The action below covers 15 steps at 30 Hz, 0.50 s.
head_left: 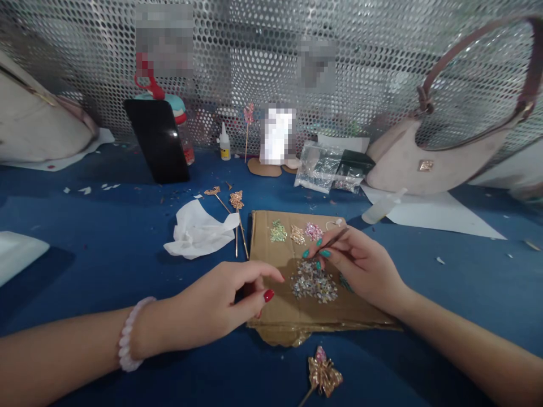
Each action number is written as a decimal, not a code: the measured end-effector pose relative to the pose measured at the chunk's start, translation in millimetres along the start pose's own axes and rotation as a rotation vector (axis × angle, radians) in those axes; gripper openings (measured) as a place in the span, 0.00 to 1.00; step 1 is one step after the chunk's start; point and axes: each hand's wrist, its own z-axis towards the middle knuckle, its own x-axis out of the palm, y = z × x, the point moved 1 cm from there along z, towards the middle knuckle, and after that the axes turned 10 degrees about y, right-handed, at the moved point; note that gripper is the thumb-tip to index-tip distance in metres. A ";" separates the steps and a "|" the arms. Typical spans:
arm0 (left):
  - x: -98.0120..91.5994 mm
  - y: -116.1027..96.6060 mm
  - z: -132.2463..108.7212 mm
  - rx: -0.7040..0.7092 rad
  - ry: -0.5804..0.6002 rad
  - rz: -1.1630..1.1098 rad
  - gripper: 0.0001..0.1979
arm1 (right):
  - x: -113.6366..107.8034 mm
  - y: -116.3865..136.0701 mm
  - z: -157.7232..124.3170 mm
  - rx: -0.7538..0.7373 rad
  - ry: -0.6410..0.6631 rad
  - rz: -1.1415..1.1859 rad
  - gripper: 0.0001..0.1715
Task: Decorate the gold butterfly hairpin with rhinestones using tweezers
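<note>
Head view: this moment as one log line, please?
Left hand: no object seen, over cardboard | right hand: slim dark tool, by sparkly pile

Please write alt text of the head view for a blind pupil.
A person's right hand holds a thin dark tool by a pile of glittering pieces on cardboard. The left hand is opposite, loosely curled; a gold butterfly-shaped ornament lies in front.
</note>
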 end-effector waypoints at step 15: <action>-0.9 7.6 0.8 -0.016 -0.011 -0.004 0.15 | 2.0 -1.2 -2.2 -0.055 -0.006 0.003 0.07</action>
